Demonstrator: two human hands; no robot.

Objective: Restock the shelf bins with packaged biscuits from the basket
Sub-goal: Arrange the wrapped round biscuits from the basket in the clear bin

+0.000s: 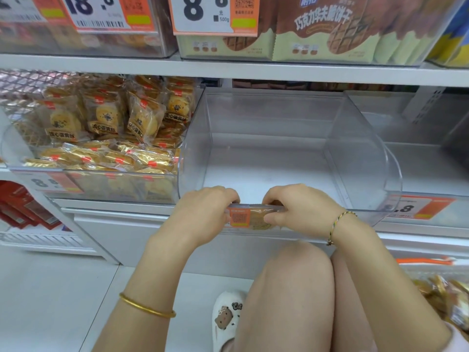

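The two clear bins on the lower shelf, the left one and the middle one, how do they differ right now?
The left bin is piled with gold biscuit packets; the middle bin looks empty. The left hand and right hand grip the middle bin's front edge; no hand touches the left bin. The middle bin's front sits nearer the camera than the left bin's. Both are clear plastic with orange price labels.

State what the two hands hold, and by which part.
Left hand and right hand both grip the empty clear plastic shelf bin by its front rim, either side of the orange price label.
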